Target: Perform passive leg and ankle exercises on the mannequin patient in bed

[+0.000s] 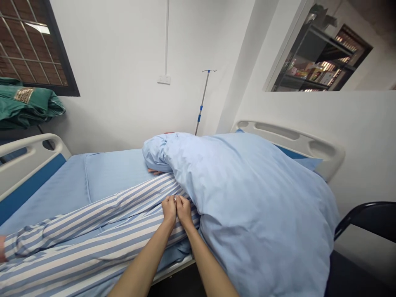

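My left hand [169, 209] and my right hand [183, 209] are side by side, knuckles nearly touching, with curled fingers. A tiny white spot shows between them; what they hold, if anything, I cannot make out. Both are over the thigh of blue-and-white striped trousers [102, 243], worn by a person lying on the bed. Just right of my right hand bulges a light blue quilt [253, 194], which covers the person's upper body. Part of the lying person's hand [157, 172] peeks out under the quilt's left edge.
The bed has a footboard [34, 144] at left and a headboard [297, 136] at right. Behind it rises an IV pole [203, 97] by the wall. A black chair [371, 218] stands at lower right. Green fabric [34, 103] lies below the barred window [27, 45].
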{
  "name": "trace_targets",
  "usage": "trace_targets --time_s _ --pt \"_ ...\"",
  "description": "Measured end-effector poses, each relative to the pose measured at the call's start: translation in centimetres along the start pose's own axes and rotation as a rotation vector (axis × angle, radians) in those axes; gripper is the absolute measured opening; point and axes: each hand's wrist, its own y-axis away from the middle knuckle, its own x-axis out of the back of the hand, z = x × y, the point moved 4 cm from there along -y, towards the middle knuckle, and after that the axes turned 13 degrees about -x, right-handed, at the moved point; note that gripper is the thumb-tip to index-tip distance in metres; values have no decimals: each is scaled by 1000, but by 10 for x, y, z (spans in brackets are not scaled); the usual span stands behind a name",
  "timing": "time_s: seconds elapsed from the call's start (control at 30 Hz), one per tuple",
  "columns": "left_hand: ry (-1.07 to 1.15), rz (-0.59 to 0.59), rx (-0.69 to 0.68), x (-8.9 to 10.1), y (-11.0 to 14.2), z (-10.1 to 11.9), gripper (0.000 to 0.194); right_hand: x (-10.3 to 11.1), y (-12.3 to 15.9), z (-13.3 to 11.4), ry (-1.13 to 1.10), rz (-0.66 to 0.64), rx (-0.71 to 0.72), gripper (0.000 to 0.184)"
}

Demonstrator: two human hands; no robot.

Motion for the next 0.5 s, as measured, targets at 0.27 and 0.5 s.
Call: trace_targets --time_s 0.27,0.5 --pt "-429 -197 -261 0 10 -4 27 1 -1 1 -6 4 -37 40" --pt "-546 -272 -194 0 13 -6 25 12 4 2 535 -99 26 45"
